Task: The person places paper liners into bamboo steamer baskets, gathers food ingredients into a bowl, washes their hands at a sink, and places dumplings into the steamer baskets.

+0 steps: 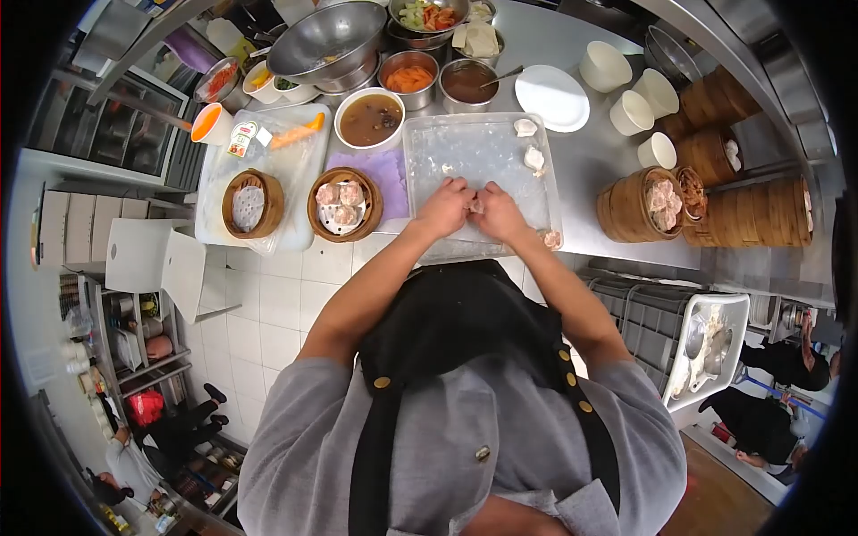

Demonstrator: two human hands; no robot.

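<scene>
My left hand (pixel 447 208) and my right hand (pixel 500 214) meet over the near part of a translucent plastic tray (pixel 429 147). Their fingers are curled in and pinch a small pale dumpling (pixel 476 205), mostly hidden by the fingertips. White dumplings (pixel 534 159) lie in the tray's far right corner, and a pinkish one (pixel 552 238) sits at its near right corner. Left of the tray, a bamboo steamer (pixel 315 213) holds several open-topped pink dumplings (pixel 341 198) on perforated paper. Another steamer (pixel 277 213) beside it contains only a paper liner (pixel 248 207).
A bowl of brown liquid with dark pieces (pixel 372 120) stands behind the steamers. Metal bowls (pixel 326 45) and carrot strips (pixel 409 79) are at the back. At right are a white plate (pixel 552 96), paper cups (pixel 633 113) and stacked steamers (pixel 751 214). Other people work farther off.
</scene>
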